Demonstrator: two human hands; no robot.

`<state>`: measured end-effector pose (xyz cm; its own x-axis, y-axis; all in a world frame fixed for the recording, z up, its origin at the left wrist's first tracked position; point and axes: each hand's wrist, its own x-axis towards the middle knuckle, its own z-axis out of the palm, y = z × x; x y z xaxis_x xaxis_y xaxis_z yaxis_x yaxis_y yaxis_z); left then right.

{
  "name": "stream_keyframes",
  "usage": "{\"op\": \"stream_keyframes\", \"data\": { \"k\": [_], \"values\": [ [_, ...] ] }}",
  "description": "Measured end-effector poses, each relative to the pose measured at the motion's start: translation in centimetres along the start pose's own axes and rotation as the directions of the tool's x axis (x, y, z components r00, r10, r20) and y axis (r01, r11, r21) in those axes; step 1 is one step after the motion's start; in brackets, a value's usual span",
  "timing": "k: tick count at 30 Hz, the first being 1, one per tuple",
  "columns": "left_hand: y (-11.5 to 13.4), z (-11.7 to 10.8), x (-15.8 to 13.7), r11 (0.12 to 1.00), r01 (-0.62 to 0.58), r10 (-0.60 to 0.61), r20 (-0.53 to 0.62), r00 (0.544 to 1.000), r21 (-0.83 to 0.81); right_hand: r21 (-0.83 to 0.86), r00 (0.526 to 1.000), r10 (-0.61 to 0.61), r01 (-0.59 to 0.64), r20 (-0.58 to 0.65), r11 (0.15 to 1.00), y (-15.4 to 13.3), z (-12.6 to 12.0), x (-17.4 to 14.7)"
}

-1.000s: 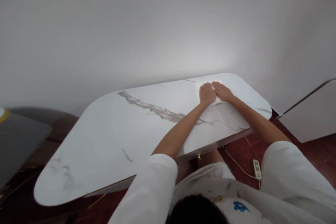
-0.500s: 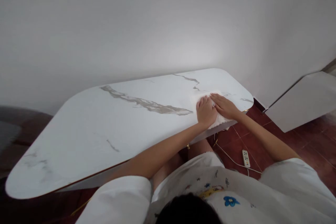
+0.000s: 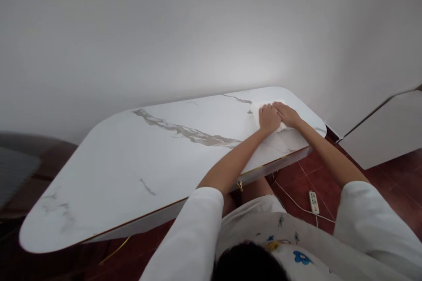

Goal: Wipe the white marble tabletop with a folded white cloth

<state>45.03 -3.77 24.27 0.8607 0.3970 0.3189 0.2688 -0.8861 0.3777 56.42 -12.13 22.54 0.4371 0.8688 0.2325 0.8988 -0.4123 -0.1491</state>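
Smooth tabletop (image 3: 108, 171), marble-look finish

Bkgd: mostly plain wall (image 3: 158, 30), off-white to grey, fills upper half of view. Soft bright patch (image 3: 260, 61) on it, rt of ctr; dims toward top & sides, so room light's uneven & lowish overall. Floor (image 3: 395, 189): dark red tiles w/ thin pale joints, clearest lower rt; lower lt v. dark. Off-white power strip (image 3: 314, 202) w/ sockets lies on tiles, white cord (image 3: 295, 204) passing its near end. Far rt: pale flat panel (image 3: 385, 129) w/ dark top edge, near wall, type unclear. Far lt: dark brown curved shape (image 3: 57, 156) & grey item (image 3: 15, 173), both blurred, can't ID.
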Motion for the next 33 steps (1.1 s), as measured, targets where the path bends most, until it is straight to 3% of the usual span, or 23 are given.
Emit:
{"op": "stream_keyframes", "data": {
  "k": [9, 16, 25, 33],
  "values": [
    [-7.7, -0.7, 5.6, 0.997, 0.001, 0.0, -0.013, 1.0, 0.076, -0.002, 1.0, -0.001, 0.001, -0.017, 1.0, -2.9, 2.0, 8.7],
    [-10.6, -0.8, 8.9, 0.988, 0.027, -0.028, 0.004, 1.0, 0.154, -0.028, 0.999, -0.043, 0.043, -0.009, 0.999, -2.5, 3.5, 13.7],
    [-9.9, 1.1, 12.9, 0.979, 0.002, 0.002, -0.019, 1.0, 0.202, -0.011, 0.999, -0.04, 0.04, -0.037, 0.999, 1.8, 4.2, 16.5],
    [-6.3, 2.6, 12.3, 0.984, -0.054, 0.059, -0.022, 0.998, 0.17, 0.009, 1.0, -0.003, 0.003, -0.022, 1.0, 4.8, 3.2, 13.1]
  ]
}}
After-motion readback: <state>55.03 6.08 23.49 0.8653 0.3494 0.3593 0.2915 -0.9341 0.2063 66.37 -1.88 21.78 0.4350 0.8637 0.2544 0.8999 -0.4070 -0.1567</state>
